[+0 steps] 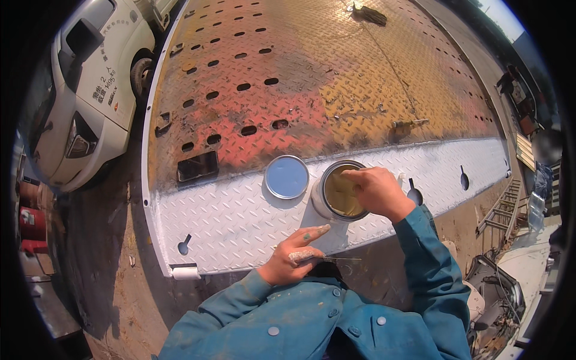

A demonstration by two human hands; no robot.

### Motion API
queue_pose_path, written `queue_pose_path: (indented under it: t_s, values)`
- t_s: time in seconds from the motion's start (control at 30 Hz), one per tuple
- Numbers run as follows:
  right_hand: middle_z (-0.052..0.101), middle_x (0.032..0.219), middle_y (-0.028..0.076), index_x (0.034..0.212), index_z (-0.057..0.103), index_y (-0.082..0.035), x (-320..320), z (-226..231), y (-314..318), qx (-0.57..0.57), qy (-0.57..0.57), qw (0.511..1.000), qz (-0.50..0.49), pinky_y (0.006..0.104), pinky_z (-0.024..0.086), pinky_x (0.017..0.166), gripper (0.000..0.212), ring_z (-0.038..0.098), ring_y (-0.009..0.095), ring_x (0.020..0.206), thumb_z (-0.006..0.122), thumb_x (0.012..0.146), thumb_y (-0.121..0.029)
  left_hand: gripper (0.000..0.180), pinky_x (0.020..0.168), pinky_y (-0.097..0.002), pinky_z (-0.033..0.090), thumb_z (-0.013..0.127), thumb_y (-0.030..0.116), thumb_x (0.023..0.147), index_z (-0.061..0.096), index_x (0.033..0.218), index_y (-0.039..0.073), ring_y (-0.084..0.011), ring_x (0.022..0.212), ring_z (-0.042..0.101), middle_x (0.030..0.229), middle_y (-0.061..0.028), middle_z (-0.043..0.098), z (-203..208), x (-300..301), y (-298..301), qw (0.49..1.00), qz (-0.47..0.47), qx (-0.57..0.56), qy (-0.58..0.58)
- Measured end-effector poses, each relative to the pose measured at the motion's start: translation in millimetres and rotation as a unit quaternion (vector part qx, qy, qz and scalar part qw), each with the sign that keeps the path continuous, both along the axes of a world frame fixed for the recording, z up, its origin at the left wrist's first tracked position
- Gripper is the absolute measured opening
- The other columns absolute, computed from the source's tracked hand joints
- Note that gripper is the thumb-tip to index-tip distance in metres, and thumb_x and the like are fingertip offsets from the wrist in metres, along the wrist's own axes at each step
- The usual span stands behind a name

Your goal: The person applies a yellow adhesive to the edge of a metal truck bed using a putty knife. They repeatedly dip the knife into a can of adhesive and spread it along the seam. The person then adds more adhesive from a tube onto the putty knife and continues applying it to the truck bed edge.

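An open round metal can [319,201] stands on the white-painted strip of tread plate [234,222], a yellowish-grey paste [341,198] inside it. Over its mouth is my right hand [383,191], index finger stretched into the opening and the other fingers curled; whatever they may hold is hidden. Close to my body, my left hand [291,258] grips a thin flat blade [343,258], seen edge-on. Whitish and green smears mark its fingers. Left of the can lies a round lid [287,177], blue with a silver rim.
A black phone-like slab [198,166] lies on the plate's left. Beyond stretches a worn red and yellow deck [372,90] with slots, a small tool [410,123] and a dark rag [368,15]. A white truck [99,90] stands left; a ladder [501,207] lies right.
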State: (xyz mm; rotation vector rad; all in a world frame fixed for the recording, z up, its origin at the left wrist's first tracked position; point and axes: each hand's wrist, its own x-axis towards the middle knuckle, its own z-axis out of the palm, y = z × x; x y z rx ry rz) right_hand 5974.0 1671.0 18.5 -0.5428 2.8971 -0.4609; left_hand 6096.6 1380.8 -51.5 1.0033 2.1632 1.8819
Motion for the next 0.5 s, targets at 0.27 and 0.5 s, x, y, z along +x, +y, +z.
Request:
queue_pose_path:
  t_s: [0.27,0.5]
  values:
    - [0.080,0.096,0.020,0.114,0.083,-0.014,-23,-7,-15,0.006,-0.032,0.992,0.124,0.0582,0.059,0.082,0.029,0.075,0.047,0.094,0.069,0.088,-0.010,0.011,0.121,-0.0506,0.056,0.082,-0.002,0.087,0.074,0.094,-0.001,-0.0497,0.161,0.051,0.173,-0.0273,0.055,10,16,33,0.986,0.051,-0.137,0.085]
    - [0.076,0.092,0.023,0.096,0.078,-0.009,-49,-11,-15,-0.017,-0.120,0.967,0.224,0.0576,0.058,0.079,0.020,0.072,0.050,0.092,0.070,0.078,-0.004,0.004,0.123,-0.0489,0.054,0.077,-0.003,0.088,0.073,0.089,-0.003,-0.0458,0.166,0.046,0.177,-0.0290,0.048,1,27,54,0.974,0.091,-0.189,0.088]
